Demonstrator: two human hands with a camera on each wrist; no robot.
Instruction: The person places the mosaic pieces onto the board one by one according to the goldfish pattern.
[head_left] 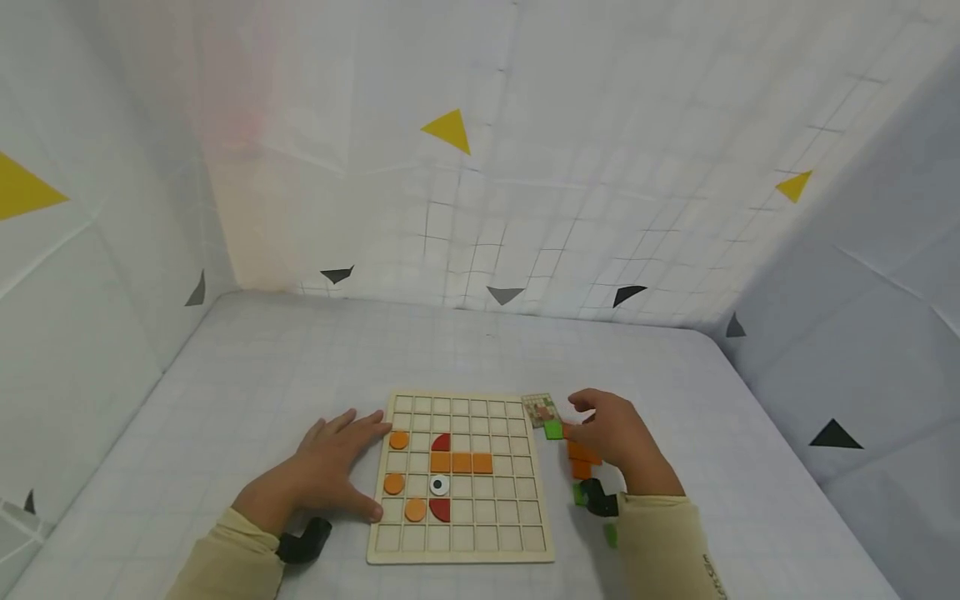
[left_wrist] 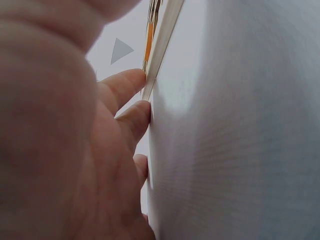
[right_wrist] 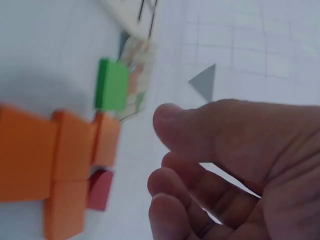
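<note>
My left hand point(head_left: 326, 471) rests spread along the left edge of a wooden grid board point(head_left: 517, 539), its fingertips and thumb at the rim. On the board lie orange discs point(head_left: 393, 483), red quarter-circles point(head_left: 440, 510), a row of orange squares point(head_left: 462, 462) and a white eye disc point(head_left: 444, 481). My right hand point(head_left: 615, 433) hovers right of the board, fingers loosely bent and nothing between thumb and fingertips. Near it are a small picture card point(head_left: 537, 407), a green tile point(head_left: 552, 430) overlapping the card, and several orange tiles point(right_wrist: 70, 145). A red piece point(right_wrist: 101, 190) shows beside them.
More green pieces point(head_left: 611, 535) lie by the right wrist, partly hidden by the sleeve and the black wrist camera point(head_left: 597, 498). White sheeting point(head_left: 480, 242) with yellow and dark triangles walls the table point(head_left: 315, 342) at the back and both sides.
</note>
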